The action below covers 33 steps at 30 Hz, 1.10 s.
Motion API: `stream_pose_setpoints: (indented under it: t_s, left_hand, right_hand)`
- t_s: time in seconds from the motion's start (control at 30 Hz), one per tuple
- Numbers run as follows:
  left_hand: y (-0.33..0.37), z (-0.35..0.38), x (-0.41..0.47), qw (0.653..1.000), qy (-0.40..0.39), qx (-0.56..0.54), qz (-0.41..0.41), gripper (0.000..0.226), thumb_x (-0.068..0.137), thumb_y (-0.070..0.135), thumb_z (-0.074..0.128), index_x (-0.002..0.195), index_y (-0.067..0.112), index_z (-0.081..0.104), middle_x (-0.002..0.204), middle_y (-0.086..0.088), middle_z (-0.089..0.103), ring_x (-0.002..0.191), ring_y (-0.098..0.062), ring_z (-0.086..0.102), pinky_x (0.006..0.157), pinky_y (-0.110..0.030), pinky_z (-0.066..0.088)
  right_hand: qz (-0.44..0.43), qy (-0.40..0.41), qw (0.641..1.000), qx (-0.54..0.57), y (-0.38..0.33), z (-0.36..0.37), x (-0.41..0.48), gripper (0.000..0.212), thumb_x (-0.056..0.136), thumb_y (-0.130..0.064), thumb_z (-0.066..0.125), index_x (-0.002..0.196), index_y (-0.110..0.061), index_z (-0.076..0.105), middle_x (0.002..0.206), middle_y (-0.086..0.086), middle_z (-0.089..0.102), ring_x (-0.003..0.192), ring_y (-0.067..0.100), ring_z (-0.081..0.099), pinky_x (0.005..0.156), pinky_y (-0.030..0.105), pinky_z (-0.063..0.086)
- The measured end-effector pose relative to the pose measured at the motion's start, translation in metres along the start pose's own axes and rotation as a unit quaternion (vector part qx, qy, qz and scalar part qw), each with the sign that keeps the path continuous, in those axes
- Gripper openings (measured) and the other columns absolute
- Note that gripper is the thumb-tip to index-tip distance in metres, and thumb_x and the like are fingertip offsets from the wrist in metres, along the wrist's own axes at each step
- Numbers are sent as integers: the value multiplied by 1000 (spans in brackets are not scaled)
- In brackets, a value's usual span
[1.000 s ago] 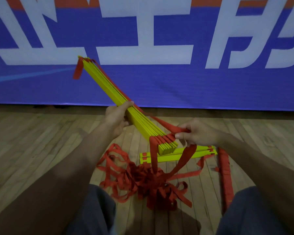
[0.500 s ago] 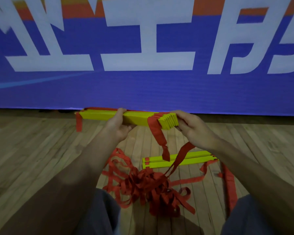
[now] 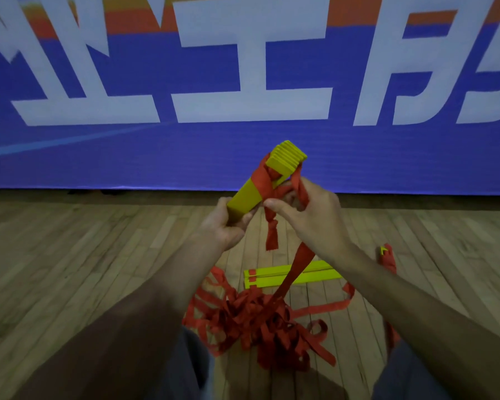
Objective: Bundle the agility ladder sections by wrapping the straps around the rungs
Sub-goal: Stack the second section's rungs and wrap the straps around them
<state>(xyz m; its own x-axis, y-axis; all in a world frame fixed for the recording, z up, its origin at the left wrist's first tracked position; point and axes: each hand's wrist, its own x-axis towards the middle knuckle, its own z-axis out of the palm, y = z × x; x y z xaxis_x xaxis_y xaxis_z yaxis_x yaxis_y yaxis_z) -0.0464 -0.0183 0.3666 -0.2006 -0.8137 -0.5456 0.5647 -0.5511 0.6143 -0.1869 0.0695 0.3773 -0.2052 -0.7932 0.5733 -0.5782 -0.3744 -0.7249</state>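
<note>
- Left hand point(image 3: 224, 226) grips the lower end of the stacked yellow plastic rungs point(image 3: 260, 186), tilted upward.
- Right hand point(image 3: 309, 217) pinches the flat red fabric strap point(image 3: 267, 181), wound just above the left grip.

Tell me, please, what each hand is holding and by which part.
The left hand grips the stack of yellow rungs at its lower end. The right hand pinches the red strap close beside the wrap around the stack.
</note>
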Motion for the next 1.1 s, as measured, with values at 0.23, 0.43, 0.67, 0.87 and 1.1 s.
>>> stream_pose_setpoints:
  t_s: [0.23, 0.43, 0.67, 0.87, 1.1]
  left_hand:
    - [-16, 6, 8, 999, -28, -27, 6, 32, 101, 25, 50, 104, -6, 55, 75, -23, 70, 73, -26, 71, 71, -29, 60]
    - [-24, 4, 11, 997, -68, -23, 6, 46, 99, 34, 51, 137, 8, 47, 129, -16, 61, 115, -23, 62, 70, -44, 55]
    - [-32, 9, -5, 992, -120, -30, -16, 55, 97, 29, 56, 142, 3, 37, 143, -19, 44, 107, -23, 62, 78, -43, 54]
    - [-30, 8, -13, 974, -190, 90, -83, 40, 99, 37, 46, 115, 2, 58, 128, -17, 63, 106, -25, 66, 85, -47, 54]
    - [-15, -9, -18, 857, -165, 488, 17, 45, 98, 48, 42, 112, 10, 60, 102, -11, 74, 94, -27, 71, 89, -42, 52]
  right_hand:
    - [128, 43, 991, -1, -8, 2, 5, 44, 70, -59, 76, 53, -26, 51, 43, -14, 50, 49, -2, 52, 47, 13, 35]
    - [269, 96, 956, 60, -1, -2, 13, 57, 66, -70, 72, 60, -13, 68, 56, -4, 62, 51, 2, 55, 52, 23, 40]
    - [317, 182, 923, 122, 14, -5, 28, 39, 67, -53, 80, 62, -16, 70, 66, -2, 69, 69, 16, 65, 69, 35, 51]
    - [290, 221, 913, 183, 15, -14, 39, 25, 54, -50, 80, 58, -28, 68, 63, -6, 68, 69, 16, 66, 77, 46, 57]
    - [241, 210, 947, 23, 31, -36, 41, 31, 68, -42, 81, 56, -22, 61, 54, -9, 58, 59, 10, 55, 57, 25, 43]
